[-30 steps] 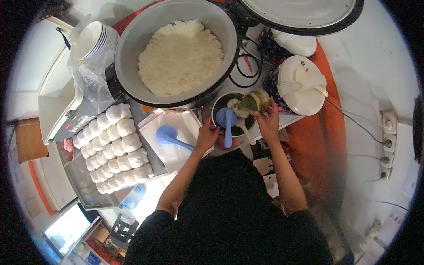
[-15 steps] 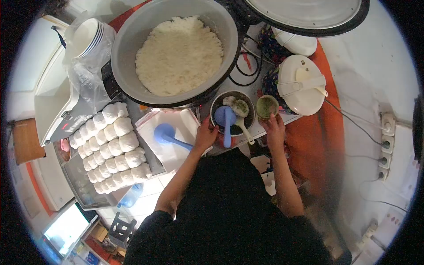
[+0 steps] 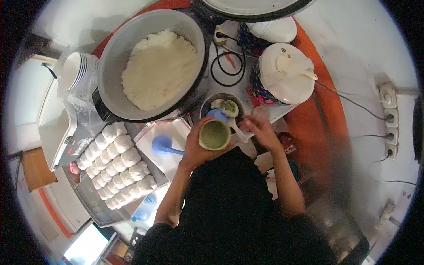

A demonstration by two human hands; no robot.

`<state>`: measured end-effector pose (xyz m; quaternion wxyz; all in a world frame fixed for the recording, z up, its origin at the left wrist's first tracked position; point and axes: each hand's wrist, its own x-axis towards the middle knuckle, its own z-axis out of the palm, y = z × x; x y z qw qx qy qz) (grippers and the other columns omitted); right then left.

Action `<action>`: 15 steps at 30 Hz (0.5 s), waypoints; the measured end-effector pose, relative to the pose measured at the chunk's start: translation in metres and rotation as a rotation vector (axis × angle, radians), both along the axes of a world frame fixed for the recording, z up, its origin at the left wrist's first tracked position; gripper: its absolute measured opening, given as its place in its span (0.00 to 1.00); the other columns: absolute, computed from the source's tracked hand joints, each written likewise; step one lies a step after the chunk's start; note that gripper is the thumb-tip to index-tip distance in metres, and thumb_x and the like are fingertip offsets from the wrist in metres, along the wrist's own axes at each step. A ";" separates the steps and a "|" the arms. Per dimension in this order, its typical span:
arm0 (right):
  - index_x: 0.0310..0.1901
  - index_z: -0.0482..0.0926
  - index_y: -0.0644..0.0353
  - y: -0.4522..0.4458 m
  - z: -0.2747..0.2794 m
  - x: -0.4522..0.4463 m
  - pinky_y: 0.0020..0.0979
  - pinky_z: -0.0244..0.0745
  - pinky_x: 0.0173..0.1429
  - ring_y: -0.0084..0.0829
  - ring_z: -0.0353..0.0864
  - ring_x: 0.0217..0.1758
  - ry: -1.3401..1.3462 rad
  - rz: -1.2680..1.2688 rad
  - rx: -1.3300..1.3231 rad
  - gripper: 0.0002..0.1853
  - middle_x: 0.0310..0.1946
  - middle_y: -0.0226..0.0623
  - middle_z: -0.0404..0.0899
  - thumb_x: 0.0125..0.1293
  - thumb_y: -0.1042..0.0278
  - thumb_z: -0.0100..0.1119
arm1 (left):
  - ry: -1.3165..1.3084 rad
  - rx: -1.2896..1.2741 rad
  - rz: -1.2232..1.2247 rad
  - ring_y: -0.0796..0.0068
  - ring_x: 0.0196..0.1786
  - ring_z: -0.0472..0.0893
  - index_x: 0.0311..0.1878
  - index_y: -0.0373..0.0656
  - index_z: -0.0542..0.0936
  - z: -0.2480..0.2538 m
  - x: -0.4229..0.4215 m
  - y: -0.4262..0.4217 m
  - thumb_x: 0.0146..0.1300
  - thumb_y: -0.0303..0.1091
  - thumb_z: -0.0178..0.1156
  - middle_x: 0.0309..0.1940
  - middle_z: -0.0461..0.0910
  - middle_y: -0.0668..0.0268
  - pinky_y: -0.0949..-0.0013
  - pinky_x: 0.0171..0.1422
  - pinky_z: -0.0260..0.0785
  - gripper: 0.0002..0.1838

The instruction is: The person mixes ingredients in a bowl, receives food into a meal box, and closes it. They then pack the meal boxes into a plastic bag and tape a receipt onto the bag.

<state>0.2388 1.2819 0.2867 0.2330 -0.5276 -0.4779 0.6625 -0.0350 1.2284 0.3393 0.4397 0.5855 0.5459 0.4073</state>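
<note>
In my left hand (image 3: pixel 193 148) is a small round cup (image 3: pixel 215 135) with a pale rim and a green inside, its opening tilted towards me. The fingers wrap round its left side. Just beyond it stands a dark-rimmed pot (image 3: pixel 222 94) holding a blue ladle (image 3: pixel 217 115), partly covered by the cup, and a pale spoon (image 3: pixel 238 129) whose handle leans over the near rim. A whitish and green lump (image 3: pixel 227 106) lies in the pot. My right hand (image 3: pixel 262 131) is slightly blurred beside the spoon's handle, fingers apart, nothing visible in it.
A large rice cooker (image 3: pixel 104 70) full of white rice (image 3: pixel 159 70) stands behind. Wrapped white bundles (image 3: pixel 117 163) line a tray at left. A blue scoop (image 3: pixel 162 145) rests on white paper sheets (image 3: pixel 170 130). White-lidded cookers (image 3: pixel 287 73) with cords (image 3: pixel 229 66) stand at right.
The cup has passed from my right hand to my left and moved left, in front of the pot. My left hand has let go of the pot's side. The camera view has shifted.
</note>
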 end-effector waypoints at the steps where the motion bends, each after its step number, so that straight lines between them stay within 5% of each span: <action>1: 0.74 0.64 0.64 0.006 -0.019 0.013 0.42 0.75 0.68 0.46 0.74 0.69 -0.272 -0.067 0.097 0.38 0.69 0.53 0.71 0.69 0.55 0.67 | 0.005 0.001 -0.009 0.62 0.63 0.80 0.67 0.42 0.72 -0.003 -0.002 -0.006 0.42 0.41 0.85 0.61 0.78 0.58 0.59 0.70 0.71 0.48; 2: 0.74 0.64 0.64 0.006 -0.038 0.023 0.42 0.75 0.68 0.46 0.74 0.69 -0.266 -0.075 0.098 0.38 0.69 0.53 0.71 0.69 0.55 0.67 | -0.020 -0.004 0.034 0.63 0.63 0.79 0.67 0.42 0.72 -0.011 -0.006 -0.011 0.41 0.40 0.86 0.61 0.78 0.58 0.59 0.70 0.71 0.48; 4: 0.70 0.70 0.53 0.008 -0.075 0.037 0.50 0.71 0.70 0.54 0.71 0.70 -1.171 0.166 0.656 0.33 0.69 0.57 0.68 0.65 0.56 0.68 | -0.110 -0.045 0.114 0.63 0.63 0.79 0.68 0.41 0.70 -0.022 -0.006 -0.022 0.40 0.37 0.86 0.61 0.78 0.59 0.60 0.69 0.71 0.50; 7: 0.71 0.67 0.56 0.012 -0.111 0.045 0.54 0.65 0.74 0.63 0.63 0.73 -1.104 0.202 0.609 0.39 0.72 0.62 0.60 0.59 0.56 0.72 | 0.002 0.017 0.106 0.63 0.64 0.79 0.68 0.41 0.70 -0.013 -0.006 -0.033 0.40 0.36 0.86 0.61 0.78 0.58 0.60 0.70 0.71 0.50; 10: 0.73 0.65 0.57 0.006 -0.114 0.049 0.51 0.66 0.74 0.58 0.65 0.73 -1.105 0.165 0.552 0.42 0.70 0.59 0.64 0.59 0.54 0.73 | -0.013 -0.003 0.112 0.64 0.65 0.77 0.69 0.40 0.69 0.004 -0.002 -0.047 0.38 0.35 0.86 0.62 0.77 0.60 0.60 0.72 0.69 0.52; 11: 0.73 0.65 0.57 0.001 -0.103 0.046 0.51 0.66 0.74 0.58 0.65 0.73 -1.077 0.163 0.554 0.42 0.70 0.59 0.64 0.59 0.54 0.73 | 0.015 -0.003 0.118 0.64 0.65 0.77 0.69 0.40 0.69 0.008 -0.003 -0.051 0.38 0.35 0.86 0.62 0.77 0.60 0.60 0.72 0.69 0.52; 13: 0.74 0.63 0.58 -0.013 -0.056 0.042 0.49 0.66 0.73 0.56 0.67 0.70 -0.559 -0.098 0.622 0.47 0.67 0.55 0.66 0.56 0.57 0.77 | 0.164 0.070 0.089 0.64 0.66 0.77 0.70 0.40 0.69 0.017 -0.003 -0.057 0.39 0.37 0.86 0.62 0.77 0.59 0.60 0.72 0.68 0.52; 15: 0.73 0.64 0.58 -0.051 0.034 0.013 0.48 0.66 0.73 0.54 0.68 0.69 -0.331 -0.047 0.580 0.46 0.66 0.56 0.66 0.56 0.54 0.77 | 0.166 0.130 0.056 0.62 0.67 0.76 0.71 0.40 0.68 0.012 -0.002 -0.069 0.39 0.40 0.86 0.64 0.75 0.58 0.60 0.73 0.68 0.54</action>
